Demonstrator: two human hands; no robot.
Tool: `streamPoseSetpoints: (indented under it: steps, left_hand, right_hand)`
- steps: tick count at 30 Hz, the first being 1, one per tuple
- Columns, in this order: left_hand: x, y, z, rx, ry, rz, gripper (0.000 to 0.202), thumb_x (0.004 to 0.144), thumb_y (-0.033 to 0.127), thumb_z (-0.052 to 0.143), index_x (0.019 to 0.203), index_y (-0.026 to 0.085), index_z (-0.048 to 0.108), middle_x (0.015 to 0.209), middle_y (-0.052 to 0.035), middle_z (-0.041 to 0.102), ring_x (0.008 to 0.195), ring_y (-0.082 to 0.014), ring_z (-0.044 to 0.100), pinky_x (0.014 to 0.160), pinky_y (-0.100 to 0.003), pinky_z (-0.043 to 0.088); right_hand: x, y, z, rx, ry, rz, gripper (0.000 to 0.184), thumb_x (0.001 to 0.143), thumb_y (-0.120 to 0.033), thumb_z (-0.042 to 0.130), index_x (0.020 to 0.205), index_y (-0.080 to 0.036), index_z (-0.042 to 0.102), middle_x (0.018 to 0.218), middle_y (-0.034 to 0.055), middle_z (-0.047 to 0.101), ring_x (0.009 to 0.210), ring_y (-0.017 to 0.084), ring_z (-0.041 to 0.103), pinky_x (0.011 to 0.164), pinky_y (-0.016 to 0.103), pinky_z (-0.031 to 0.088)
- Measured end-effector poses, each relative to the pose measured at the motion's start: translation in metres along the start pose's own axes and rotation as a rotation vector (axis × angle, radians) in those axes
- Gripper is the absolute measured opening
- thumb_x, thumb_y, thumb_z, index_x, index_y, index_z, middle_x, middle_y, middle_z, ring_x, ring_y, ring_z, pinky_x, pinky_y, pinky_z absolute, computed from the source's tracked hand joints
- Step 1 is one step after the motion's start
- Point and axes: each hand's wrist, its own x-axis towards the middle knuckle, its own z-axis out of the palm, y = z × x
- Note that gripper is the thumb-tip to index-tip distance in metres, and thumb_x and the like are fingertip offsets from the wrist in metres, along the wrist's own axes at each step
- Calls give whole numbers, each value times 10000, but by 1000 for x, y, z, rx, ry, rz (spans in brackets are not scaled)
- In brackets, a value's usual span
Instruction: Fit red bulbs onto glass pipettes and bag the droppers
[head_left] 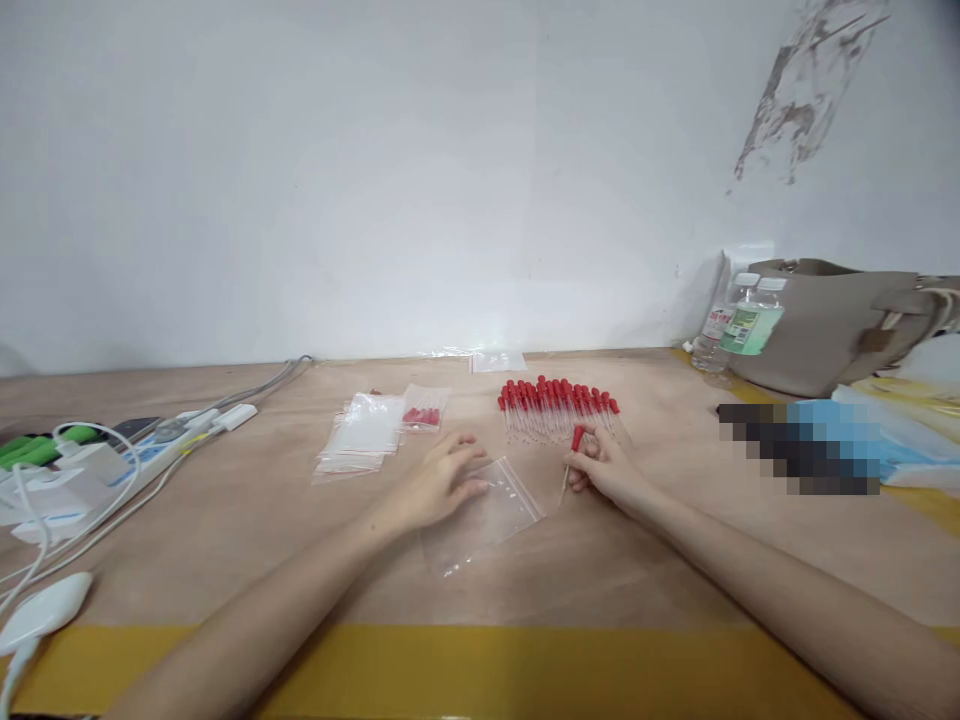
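My right hand [606, 468] pinches a dropper [577, 438] by its red rubber bulb, with the clear thin tube slanting down. Behind it lies a dense row of red-capped droppers [559, 398], their tubes toward me. A clear zip-lock bag [487, 520] lies flat in front of me, its zip edge facing right. Over the bag's left side is my left hand [446, 482], thumb and fingers apart; whether the thumb touches the plastic I cannot tell.
Left of centre are a stack of bags [364, 430] and a bag of red-capped droppers [425, 412]. Far left lies a power strip [161, 450] with chargers and cables. At right stand plastic bottles [752, 318], a handbag [825, 325] and blue-and-white packaging [900, 440].
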Motion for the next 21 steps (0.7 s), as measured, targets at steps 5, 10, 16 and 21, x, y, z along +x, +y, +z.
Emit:
streamPoseSetpoints:
  steps: [5,10,16,21]
  left_hand:
    - [-12,15,17,111,-231,42,606,841,500,311,1348,197,178,1403,-108,187,1284,-259,153,1028,-447,171]
    - [-3,8,18,107,-261,128,647,810,540,349,1342,200,207,1394,-97,216,1276,-250,189,1035,-433,163]
    - [-2,6,17,67,-220,161,627,800,527,387,1318,190,279,1367,-106,284,1251,-255,249,1022,-430,202]
    - [-3,6,19,-4,-96,167,592,742,536,484,1224,196,423,1202,-100,457,1097,-238,433,932,-385,348]
  right_hand:
    - [-1,5,8,164,98,-68,475,649,-396,602,963,-229,289,564,-83,521,441,100,547,438,239,494]
    - [1,8,12,230,134,-93,490,620,-409,632,901,-237,269,555,-102,505,459,121,576,460,276,519]
    - [-2,4,16,310,134,-35,420,664,-348,620,877,-241,274,584,-77,537,525,151,613,512,304,526]
    - [-12,-1,22,373,22,66,330,708,-344,589,847,-231,312,663,-39,570,618,148,630,628,320,513]
